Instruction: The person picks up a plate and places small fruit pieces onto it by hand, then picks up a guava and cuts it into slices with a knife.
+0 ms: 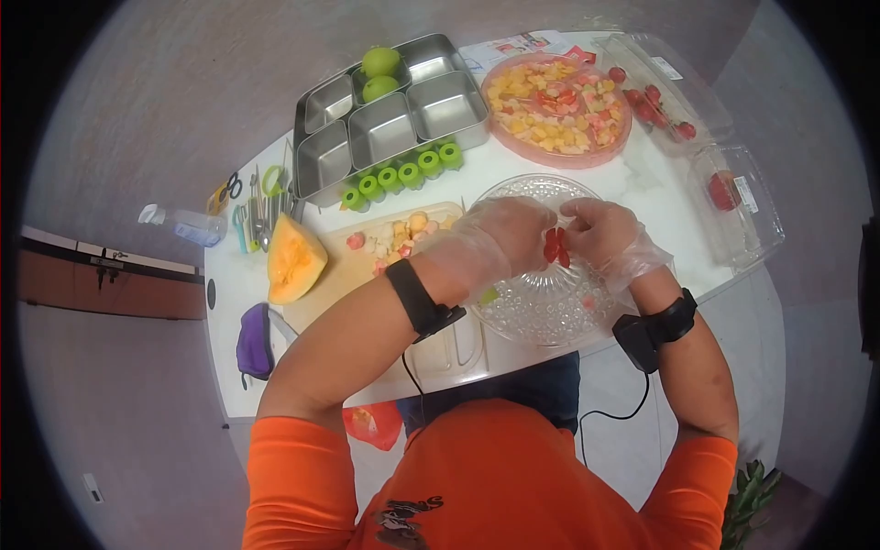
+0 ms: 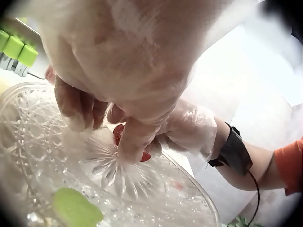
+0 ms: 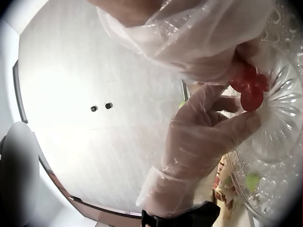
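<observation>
Both hands wear clear plastic gloves and meet over a patterned glass plate (image 1: pixel 522 316). Between their fingertips is a small, glossy red fruit piece (image 1: pixel 556 247), cut into petal-like lobes. My right hand (image 1: pixel 605 236) pinches it from one side; in the right wrist view the red lobes (image 3: pixel 253 92) stick out below its fingertips. My left hand (image 1: pixel 518 234) has its thumb and curled fingers at the piece from the other side. In the left wrist view, the left thumb covers part of the red piece (image 2: pixel 118 135). A flat green piece (image 2: pixel 75 207) lies on the plate.
Left of the plate, a cutting board (image 1: pixel 330 298) bears fruit bits and a melon wedge (image 1: pixel 295 261). Behind stand a steel compartment tray (image 1: pixel 380 133), green-topped cutters (image 1: pixel 408 176) and a pink fruit platter (image 1: pixel 555 160). Clear boxes (image 1: pixel 765 234) of red fruit are at right.
</observation>
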The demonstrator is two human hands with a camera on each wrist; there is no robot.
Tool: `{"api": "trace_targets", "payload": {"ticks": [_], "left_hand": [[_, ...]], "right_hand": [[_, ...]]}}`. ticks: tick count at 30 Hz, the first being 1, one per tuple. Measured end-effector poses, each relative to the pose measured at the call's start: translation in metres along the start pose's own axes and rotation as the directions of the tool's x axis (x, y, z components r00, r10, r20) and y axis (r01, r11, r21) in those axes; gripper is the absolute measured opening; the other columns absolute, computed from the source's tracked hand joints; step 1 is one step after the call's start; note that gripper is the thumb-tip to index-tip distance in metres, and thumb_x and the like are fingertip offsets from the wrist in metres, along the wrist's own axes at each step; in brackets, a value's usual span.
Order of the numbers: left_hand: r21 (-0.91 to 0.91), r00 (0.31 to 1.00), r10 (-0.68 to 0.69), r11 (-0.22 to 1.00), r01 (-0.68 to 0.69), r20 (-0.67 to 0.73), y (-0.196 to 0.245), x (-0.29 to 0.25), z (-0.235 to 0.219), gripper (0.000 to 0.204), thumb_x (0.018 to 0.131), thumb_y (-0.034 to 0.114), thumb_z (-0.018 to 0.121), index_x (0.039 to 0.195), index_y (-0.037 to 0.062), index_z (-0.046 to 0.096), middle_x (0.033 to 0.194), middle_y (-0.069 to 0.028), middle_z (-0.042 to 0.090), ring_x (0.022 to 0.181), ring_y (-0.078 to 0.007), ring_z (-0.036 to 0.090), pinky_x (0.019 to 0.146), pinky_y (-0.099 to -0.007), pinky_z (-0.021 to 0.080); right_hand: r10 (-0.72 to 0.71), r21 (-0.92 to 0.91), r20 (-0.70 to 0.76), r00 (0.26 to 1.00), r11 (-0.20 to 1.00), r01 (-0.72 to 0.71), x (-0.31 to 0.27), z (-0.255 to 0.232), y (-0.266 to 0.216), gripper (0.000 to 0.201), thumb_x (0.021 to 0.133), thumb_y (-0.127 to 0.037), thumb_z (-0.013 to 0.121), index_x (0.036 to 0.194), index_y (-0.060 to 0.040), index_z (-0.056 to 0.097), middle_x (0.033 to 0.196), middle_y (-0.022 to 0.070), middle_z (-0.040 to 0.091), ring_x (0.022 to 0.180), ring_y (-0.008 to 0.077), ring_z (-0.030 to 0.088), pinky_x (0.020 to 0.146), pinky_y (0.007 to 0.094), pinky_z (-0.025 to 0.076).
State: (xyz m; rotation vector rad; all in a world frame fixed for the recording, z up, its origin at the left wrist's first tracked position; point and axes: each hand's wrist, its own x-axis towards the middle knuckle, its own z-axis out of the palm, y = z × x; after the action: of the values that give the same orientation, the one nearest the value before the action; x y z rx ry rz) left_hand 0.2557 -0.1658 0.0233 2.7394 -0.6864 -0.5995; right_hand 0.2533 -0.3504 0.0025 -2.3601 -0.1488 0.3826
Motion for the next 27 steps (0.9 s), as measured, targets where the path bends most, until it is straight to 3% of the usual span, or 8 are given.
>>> {"api": "trace_targets", "payload": {"ticks": [5, 10, 12, 14, 18, 21, 23, 27], "left_hand": [[-0.053, 0.994, 0.113, 0.992, -0.112, 0.005, 0.004, -0.007, -0.01, 0.055, 0.075, 0.032, 0.078, 0.123, 0.0079, 0.066, 0.105, -0.0155, 0.071, 0.1, -0.0324, 0.067, 0.09, -0.0397, 0.051], [-0.337, 0.996, -0.068, 0.94, 0.046, -0.052, -0.003, 0.003, -0.007, 0.034, 0.079, 0.029, 0.071, 0.109, 0.0133, 0.074, 0.097, -0.0142, 0.073, 0.093, -0.029, 0.069, 0.084, -0.036, 0.053], [-0.316, 0.996, -0.094, 0.944, 0.093, 0.012, 0.0, 0.007, -0.012, 0.029, 0.08, 0.029, 0.071, 0.104, 0.0128, 0.076, 0.095, -0.014, 0.073, 0.092, -0.0289, 0.069, 0.083, -0.036, 0.053], [-0.291, 0.99, -0.119, 0.947, 0.135, 0.073, 0.006, 0.01, -0.014, 0.026, 0.08, 0.029, 0.07, 0.098, 0.0123, 0.077, 0.094, -0.0138, 0.074, 0.091, -0.0288, 0.069, 0.083, -0.0359, 0.053], [-0.115, 0.993, -0.12, 0.986, 0.121, 0.02, 0.005, 0.016, -0.007, 0.024, 0.08, 0.031, 0.07, 0.093, 0.0113, 0.077, 0.091, -0.0143, 0.073, 0.087, -0.0294, 0.069, 0.08, -0.0365, 0.053], [-0.128, 0.993, -0.117, 0.985, 0.114, -0.021, -0.006, 0.017, 0.003, 0.024, 0.08, 0.031, 0.07, 0.092, 0.0106, 0.076, 0.089, -0.0147, 0.073, 0.084, -0.0297, 0.069, 0.078, -0.0371, 0.053], [-0.16, 0.99, -0.133, 0.979, 0.125, -0.037, -0.008, 0.015, 0.003, 0.025, 0.08, 0.03, 0.07, 0.093, 0.0101, 0.076, 0.088, -0.0149, 0.072, 0.083, -0.0298, 0.069, 0.077, -0.0374, 0.053], [-0.197, 0.983, -0.17, 0.968, 0.155, -0.061, -0.007, 0.011, 0.003, 0.024, 0.08, 0.028, 0.069, 0.094, 0.0083, 0.075, 0.088, -0.0163, 0.072, 0.083, -0.0293, 0.07, 0.077, -0.0375, 0.053]], "right_hand": [[0.042, -0.07, -0.006, 0.999, 0.997, -0.042, 0.002, -0.002, -0.006, 0.035, 0.082, -0.02, 0.072, 0.115, -0.0099, 0.072, 0.097, 0.0142, 0.074, 0.089, 0.0267, 0.072, 0.082, 0.0342, 0.056], [0.067, -0.024, 0.019, 0.998, 0.998, -0.066, 0.006, 0.001, -0.003, 0.033, 0.082, -0.022, 0.072, 0.113, -0.01, 0.072, 0.097, 0.0155, 0.074, 0.088, 0.0275, 0.072, 0.082, 0.0343, 0.056], [0.091, 0.03, 0.067, 0.994, 0.995, -0.093, 0.006, 0.002, -0.002, 0.033, 0.082, -0.022, 0.072, 0.113, -0.0099, 0.072, 0.096, 0.016, 0.073, 0.088, 0.0279, 0.072, 0.082, 0.0345, 0.056], [0.056, -0.072, -0.079, 0.995, 0.996, -0.061, 0.0, 0.003, -0.002, 0.035, 0.084, -0.019, 0.07, 0.115, -0.0041, 0.07, 0.086, 0.0102, 0.073, 0.079, 0.0173, 0.07, 0.075, 0.0302, 0.054], [-0.008, -0.049, -0.079, 0.997, 0.999, 0.004, -0.016, -0.008, 0.002, 0.033, 0.082, -0.024, 0.072, 0.112, -0.0089, 0.073, 0.087, 0.0137, 0.073, 0.083, 0.0267, 0.072, 0.077, 0.0345, 0.056], [-0.112, -0.07, -0.059, 0.992, 0.992, 0.108, -0.028, -0.01, 0.002, 0.033, 0.083, -0.021, 0.07, 0.113, -0.0074, 0.072, 0.081, 0.011, 0.072, 0.072, 0.0223, 0.072, 0.069, 0.0326, 0.057], [0.044, 0.114, 0.144, 0.989, 0.992, -0.06, -0.039, -0.014, -0.012, 0.032, 0.084, -0.017, 0.069, 0.114, -0.0054, 0.071, 0.078, 0.0091, 0.071, 0.058, 0.0178, 0.069, 0.06, 0.0306, 0.056], [-0.015, 0.102, 0.125, 0.992, 0.995, 0.002, -0.041, -0.011, -0.01, 0.031, 0.085, -0.014, 0.068, 0.114, -0.0045, 0.07, 0.076, 0.009, 0.07, 0.049, 0.0148, 0.065, 0.053, 0.0298, 0.054]]}}
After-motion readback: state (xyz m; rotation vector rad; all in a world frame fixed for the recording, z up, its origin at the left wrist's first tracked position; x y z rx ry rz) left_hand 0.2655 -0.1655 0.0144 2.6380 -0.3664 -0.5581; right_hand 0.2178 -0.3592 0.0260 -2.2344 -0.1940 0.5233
